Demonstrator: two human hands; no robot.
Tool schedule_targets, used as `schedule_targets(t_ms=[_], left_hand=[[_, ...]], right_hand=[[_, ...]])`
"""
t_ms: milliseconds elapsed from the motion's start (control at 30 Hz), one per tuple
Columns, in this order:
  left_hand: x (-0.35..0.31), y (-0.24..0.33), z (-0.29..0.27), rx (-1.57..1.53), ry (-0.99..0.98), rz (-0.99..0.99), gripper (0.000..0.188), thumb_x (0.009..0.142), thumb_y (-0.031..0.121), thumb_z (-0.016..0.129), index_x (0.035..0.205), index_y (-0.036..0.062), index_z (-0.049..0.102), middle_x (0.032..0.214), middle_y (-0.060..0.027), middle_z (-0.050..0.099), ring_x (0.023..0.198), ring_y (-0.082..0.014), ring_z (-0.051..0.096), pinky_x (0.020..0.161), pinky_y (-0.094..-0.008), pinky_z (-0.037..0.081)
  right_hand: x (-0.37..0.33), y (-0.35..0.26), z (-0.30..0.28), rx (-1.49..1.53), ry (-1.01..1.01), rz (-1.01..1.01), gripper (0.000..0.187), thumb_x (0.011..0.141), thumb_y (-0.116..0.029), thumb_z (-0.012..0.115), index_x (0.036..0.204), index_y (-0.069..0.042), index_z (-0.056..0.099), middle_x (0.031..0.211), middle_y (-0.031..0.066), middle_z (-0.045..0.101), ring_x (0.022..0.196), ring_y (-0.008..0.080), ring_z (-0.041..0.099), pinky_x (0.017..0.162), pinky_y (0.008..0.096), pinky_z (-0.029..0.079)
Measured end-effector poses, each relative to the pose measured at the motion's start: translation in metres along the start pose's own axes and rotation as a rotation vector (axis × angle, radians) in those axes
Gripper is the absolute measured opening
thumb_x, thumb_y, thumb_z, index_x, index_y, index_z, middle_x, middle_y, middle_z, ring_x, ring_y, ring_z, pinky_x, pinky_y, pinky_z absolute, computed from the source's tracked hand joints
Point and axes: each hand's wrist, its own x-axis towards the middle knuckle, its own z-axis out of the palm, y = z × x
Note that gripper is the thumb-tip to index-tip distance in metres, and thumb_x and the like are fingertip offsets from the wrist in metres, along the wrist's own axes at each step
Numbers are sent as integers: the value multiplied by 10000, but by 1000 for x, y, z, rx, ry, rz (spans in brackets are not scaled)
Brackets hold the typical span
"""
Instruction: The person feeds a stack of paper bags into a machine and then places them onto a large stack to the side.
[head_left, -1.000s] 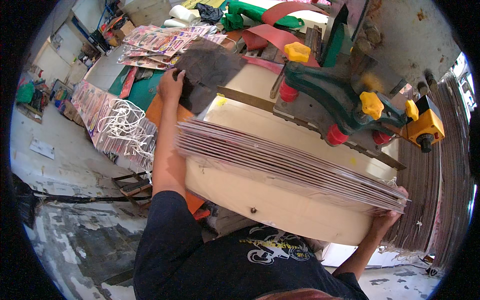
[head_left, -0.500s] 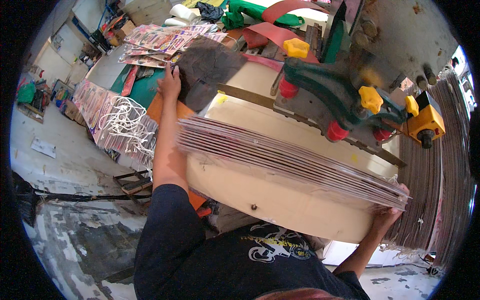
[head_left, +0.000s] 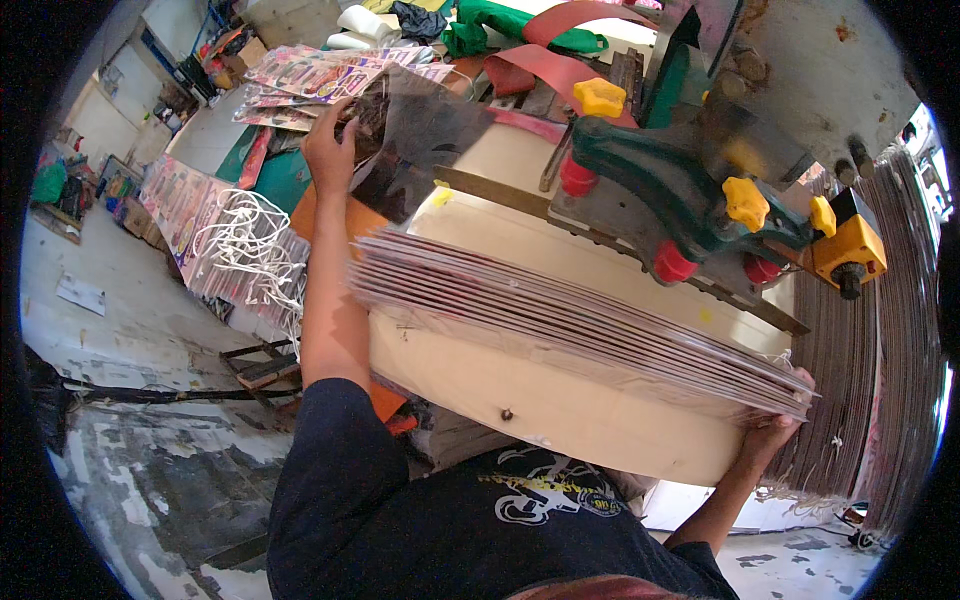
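L hand is reaching far fwd over the bench, fingers pinching the near edge of a dark glossy sheet w/ the thumb on top; the sheet is lifting off a pile of printed sheets beyond. R hand is gripping the R end of a thick stack of flat sheets, fingers curling under it, thumb side mostly hidden. The stack is lying across the cream bench, long axis running L to R and sloping down toward the R hand. The dark sheet is sitting beyond and L of the stack, so the L hand is the nearer one. A green clamp machine w/ yellow knobs is standing behind the stack.
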Motion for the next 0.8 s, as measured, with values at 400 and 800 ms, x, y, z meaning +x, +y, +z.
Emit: schedule_targets(t_ms=[400,800], left_hand=[[6,51,-20,-765,-730,-272,476,938,206,686,1386,106,559,1004,-86,727,949,-155,673,895,-298,504],[-6,13,-3,-243,-685,-313,552,844,427,760,1166,-13,672,1010,-150,720,910,-195,679,819,-316,528]], right_hand=[[1,2,-4,15,6,25,1120,649,-824,695,1343,16,431,1222,93,516,1164,223,528,1017,409,451],[2,5,-7,64,-35,44,1117,652,-795,722,1361,10,411,1235,95,512,1169,224,530,1017,402,456]])
